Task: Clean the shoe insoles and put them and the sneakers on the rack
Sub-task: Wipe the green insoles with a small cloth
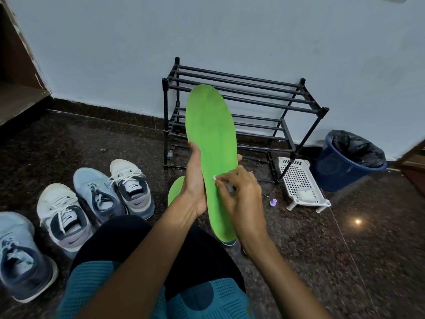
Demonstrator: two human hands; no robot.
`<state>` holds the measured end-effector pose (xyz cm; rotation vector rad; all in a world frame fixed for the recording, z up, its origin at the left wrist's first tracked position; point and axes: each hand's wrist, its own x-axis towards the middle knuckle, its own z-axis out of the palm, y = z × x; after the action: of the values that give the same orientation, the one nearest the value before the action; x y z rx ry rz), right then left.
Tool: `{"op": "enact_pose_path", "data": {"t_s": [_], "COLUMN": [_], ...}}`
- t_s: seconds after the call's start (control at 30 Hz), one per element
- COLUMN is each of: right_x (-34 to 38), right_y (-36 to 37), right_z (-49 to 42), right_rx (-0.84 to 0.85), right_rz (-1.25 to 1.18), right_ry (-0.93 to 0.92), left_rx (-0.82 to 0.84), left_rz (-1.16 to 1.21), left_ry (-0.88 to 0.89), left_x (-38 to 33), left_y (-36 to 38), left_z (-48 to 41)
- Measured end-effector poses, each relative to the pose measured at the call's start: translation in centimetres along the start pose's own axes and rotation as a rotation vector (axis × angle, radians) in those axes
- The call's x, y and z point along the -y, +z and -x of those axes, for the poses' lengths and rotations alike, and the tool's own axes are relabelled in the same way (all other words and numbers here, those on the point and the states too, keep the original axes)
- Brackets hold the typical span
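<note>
The dark floor (pixel 345 249) is holding everything, because the person is sitting low on it with the work close by. The black rack (pixel 276 104) is standing against the wall just behind the work, so it is going to be easy to reach, but the sneakers and insoles are not sitting on it yet. A blue bin (pixel 331 173) with a black bag is standing to the right of the rack, likely for rubbish. Four sneakers (pixel 62 217) are lying in a row on the left, tops up, beside the person's knee. The big green insole (pixel 211 139) is being held up in the air in front of the rack, flat side facing the person, so the dirt is showing. A white basket (pixel 299 180) is sitting by the rack's right leg, keeping small things handy. The left hand (pixel 195 180) is gripping the insole, thumb on the near edge and fingers behind, holding it steady. The right hand (pixel 239 192) is pinching a small white bit (pixel 214 178) against the insole, I think to rub it clean; I cannot tell what the bit is. A second insole (pixel 176 192) is lying on the floor behind the left hand, waiting its turn.
</note>
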<state>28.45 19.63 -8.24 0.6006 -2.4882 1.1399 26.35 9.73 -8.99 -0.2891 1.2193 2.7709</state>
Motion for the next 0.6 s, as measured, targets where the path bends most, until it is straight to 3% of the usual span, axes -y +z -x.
{"op": "enact_pose_path", "data": {"t_s": [0.4,0.6], "right_x": [0.1,1.0], "right_y": [-0.3,-0.3], "right_z": [-0.6,0.5], "right_rx": [-0.041,0.018], "right_rz": [0.041,-0.014], "right_ry": [-0.005,-0.046], "left_rx": [0.019,-0.003], "left_rz": [-0.014,0.000], "left_ry": [-0.005,-0.010], "left_x": [0.0,-0.1], "left_y": [0.4,0.2], "left_z": [0.3,0.1]}}
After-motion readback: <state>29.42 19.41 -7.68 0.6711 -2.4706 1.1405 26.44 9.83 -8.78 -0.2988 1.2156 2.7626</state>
